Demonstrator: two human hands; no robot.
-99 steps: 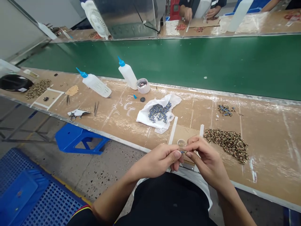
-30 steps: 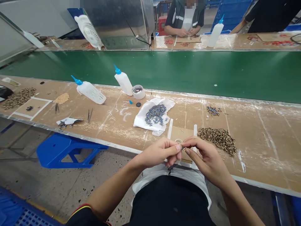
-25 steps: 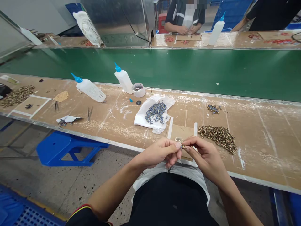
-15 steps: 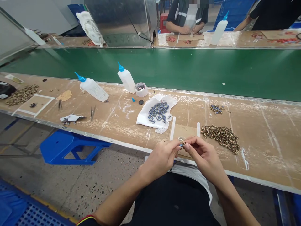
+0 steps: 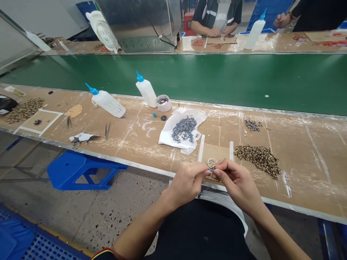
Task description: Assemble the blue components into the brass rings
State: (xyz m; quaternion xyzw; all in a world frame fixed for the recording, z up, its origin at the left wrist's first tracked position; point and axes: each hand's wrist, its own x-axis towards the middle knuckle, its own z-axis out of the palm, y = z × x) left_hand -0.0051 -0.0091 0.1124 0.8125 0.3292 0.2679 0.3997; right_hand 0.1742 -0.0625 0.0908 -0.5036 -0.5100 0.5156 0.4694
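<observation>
My left hand (image 5: 189, 178) pinches a small blue piece (image 5: 210, 169) between thumb and fingertips. From the other side, my right hand (image 5: 234, 178) closes its fingertips on a tiny dark brass-coloured part (image 5: 213, 167) that meets the blue piece. Fingers partly cover both, so their exact kind cannot be made out. Just behind the fingertips stands a small round cup (image 5: 211, 162) on a cardboard pad (image 5: 215, 151). A heap of brass-and-dark small parts (image 5: 257, 159) lies right of my right hand. Blue small pieces (image 5: 184, 129) lie on white paper (image 5: 166, 135) beyond my left hand.
Two white squeeze bottles (image 5: 146, 92) with blue nozzles and a tape roll (image 5: 163, 104) are on the bench. Tweezers (image 5: 107, 130) lie further left. A green conveyor belt (image 5: 189, 74) runs behind; across it a person (image 5: 217, 21) works. A blue stool (image 5: 81, 169) stands below.
Both hands keep pinching the small parts together in nearly the same place. The view has shifted slightly. Across the belt, the hand of the person at far right has come up into view.
</observation>
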